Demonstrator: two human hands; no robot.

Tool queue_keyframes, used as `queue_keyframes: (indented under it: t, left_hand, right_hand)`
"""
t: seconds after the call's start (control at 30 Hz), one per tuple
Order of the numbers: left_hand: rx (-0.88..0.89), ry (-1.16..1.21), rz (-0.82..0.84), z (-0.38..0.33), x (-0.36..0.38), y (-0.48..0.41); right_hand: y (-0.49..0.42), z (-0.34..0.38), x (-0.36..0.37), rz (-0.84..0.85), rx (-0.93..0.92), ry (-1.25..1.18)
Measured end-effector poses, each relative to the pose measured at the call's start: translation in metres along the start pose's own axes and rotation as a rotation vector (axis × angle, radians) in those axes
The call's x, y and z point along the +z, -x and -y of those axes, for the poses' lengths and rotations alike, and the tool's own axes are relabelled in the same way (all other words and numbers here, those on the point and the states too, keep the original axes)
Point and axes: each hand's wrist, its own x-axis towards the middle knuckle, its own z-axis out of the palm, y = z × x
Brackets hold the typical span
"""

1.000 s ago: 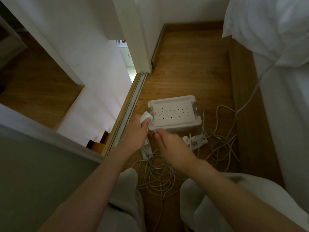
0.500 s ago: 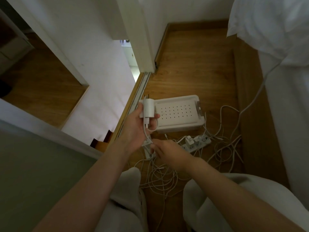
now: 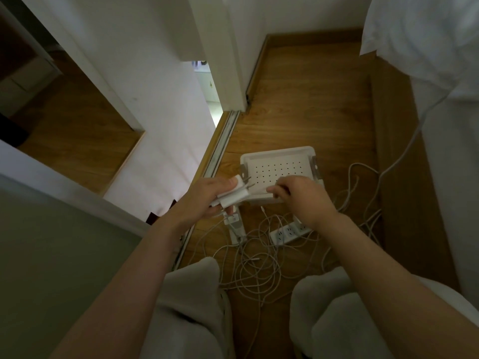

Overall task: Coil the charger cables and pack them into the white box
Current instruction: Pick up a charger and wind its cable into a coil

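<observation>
Lying across the left hand, just left of the middle of the frame, the white charger adapter is gripped with the fingers curled under it and the thumb pressed on its top. Its long axis is directed from lower left to upper right, and the two metal prongs are pointed toward the white box. The box stands on the floor directly behind both hands, with its perforated top facing up.

The right hand is held just to the right of the adapter, on the prong side. Its fingertips are drawn together as for pinching a thin cable. The cable itself cannot be told apart from the white box behind it.

The loose cables are spread in a tangle on the floor in the lower middle of the frame, below both hands and between the knees, beside a power strip. For the coiling, it is judged that the slack must be drawn up from below. The right hand is judged to be the one free for winding, as the adapter is kept in the left.
</observation>
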Motion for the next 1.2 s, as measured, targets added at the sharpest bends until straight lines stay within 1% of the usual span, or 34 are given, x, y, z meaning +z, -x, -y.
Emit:
queue_keyframes:
  t: [0.07,0.17,0.27,0.37,0.47,0.53,0.6,0.67,0.77,0.93,1.0,1.1,1.17,1.2]
  left_hand:
    - [0.044,-0.103,-0.031,0.004,0.002,0.0]
    - [0.119,-0.267,-0.106,0.012,0.003,-0.003]
    - [0.166,-0.344,-0.181,0.015,0.005,-0.005]
    - [0.195,-0.446,-0.268,0.013,0.011,-0.004]
    - [0.222,-0.584,-0.361,0.013,0.018,-0.005]
    - [0.229,-0.66,-0.411,0.014,0.021,-0.006]
    - [0.215,-0.692,-0.449,0.016,0.024,-0.009]
    - [0.187,-0.676,-0.476,0.017,0.026,-0.012]
    - [0.145,-0.513,-0.475,0.017,0.028,-0.018]
    - [0.031,0.031,-0.435,0.009,0.036,-0.025]
    - [0.006,0.186,-0.436,0.007,0.041,-0.024]
    - [0.004,0.37,-0.455,0.006,0.045,-0.026]
    - [-0.001,0.56,-0.451,0.006,0.045,-0.029]
    - [-0.013,0.707,-0.438,0.006,0.045,-0.03]
  right_hand:
    - [0.001,0.009,-0.005,-0.065,-0.004,-0.019]
    - [0.007,0.021,-0.012,-0.15,-0.011,0.035]
    - [0.014,0.03,-0.016,-0.231,0.01,0.098]
    - [0.019,0.036,-0.015,-0.268,0.03,0.071]
    - [0.024,0.042,-0.013,-0.27,0.028,-0.033]
    - [0.027,0.044,-0.009,-0.236,0.036,-0.114]
    - [0.03,0.045,-0.001,-0.182,0.041,-0.174]
    - [0.033,0.049,0.007,-0.114,0.027,-0.223]
    - [0.036,0.055,0.019,-0.012,-0.016,-0.236]
    - [0.036,0.06,0.027,0.062,-0.084,-0.224]
    - [0.036,0.06,0.028,0.069,-0.122,-0.147]
    - [0.035,0.057,0.031,0.071,-0.165,0.076]
    - [0.036,0.056,0.034,0.099,-0.154,0.118]
    - [0.036,0.056,0.035,0.115,-0.149,0.088]
